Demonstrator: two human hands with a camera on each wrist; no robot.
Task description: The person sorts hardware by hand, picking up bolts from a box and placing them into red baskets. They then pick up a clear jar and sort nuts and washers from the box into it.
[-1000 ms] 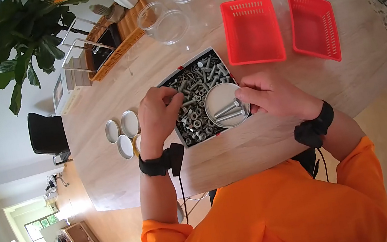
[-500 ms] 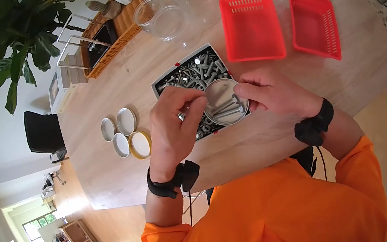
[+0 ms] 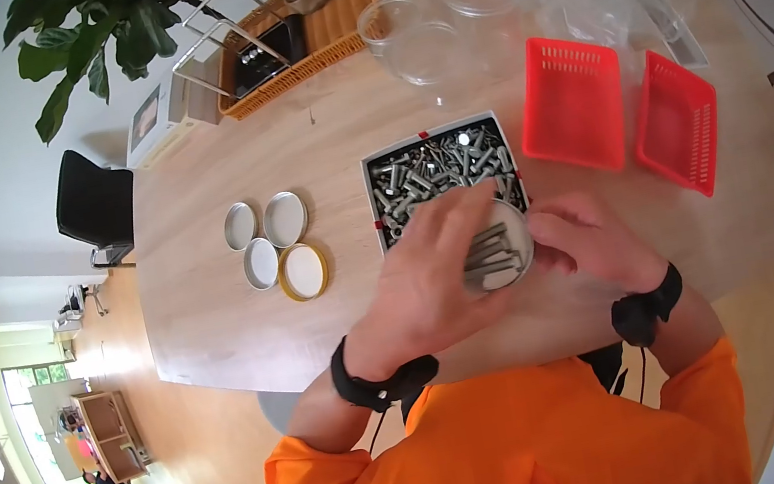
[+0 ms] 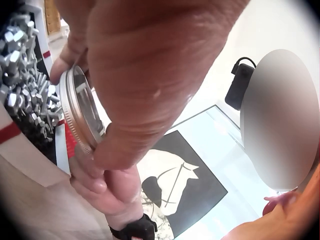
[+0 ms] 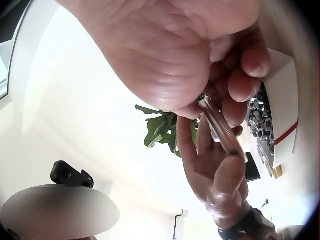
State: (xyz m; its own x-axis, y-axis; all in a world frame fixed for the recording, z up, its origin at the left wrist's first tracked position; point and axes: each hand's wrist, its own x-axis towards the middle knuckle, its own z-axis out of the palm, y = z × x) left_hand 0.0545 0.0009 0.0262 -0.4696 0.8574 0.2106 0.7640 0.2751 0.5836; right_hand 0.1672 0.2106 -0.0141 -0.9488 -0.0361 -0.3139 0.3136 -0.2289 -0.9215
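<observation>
A round metal jar lid (image 3: 511,214) is raised over the near part of a white box (image 3: 369,179) of loose bolts and nuts (image 3: 436,165). Several long bolts (image 3: 488,252) lie inside the lid. My left hand (image 3: 433,275) grips it from the left, fingers over the far rim and thumb at the near rim, covering part of it. On the opposite side my right hand (image 3: 593,235) pinches the rim between thumb and fingers. The lid (image 5: 220,125) appears edge-on in the right wrist view, between both hands. In the left wrist view the lid's ribbed side (image 4: 75,110) faces the box.
Three silver lids (image 3: 285,220) and a yellow-rimmed lid (image 3: 303,272) lie left of the box. Two red baskets (image 3: 573,106) stand to the right. Clear plastic tubs (image 3: 427,48) and plastic bags (image 3: 587,2) are at the back, beside a wicker tray (image 3: 309,67).
My left hand has left the loose hardware and moved right onto the lid, taking hold of it. More bolts show in the lid now. The head view has shifted, and my right hand keeps its hold.
</observation>
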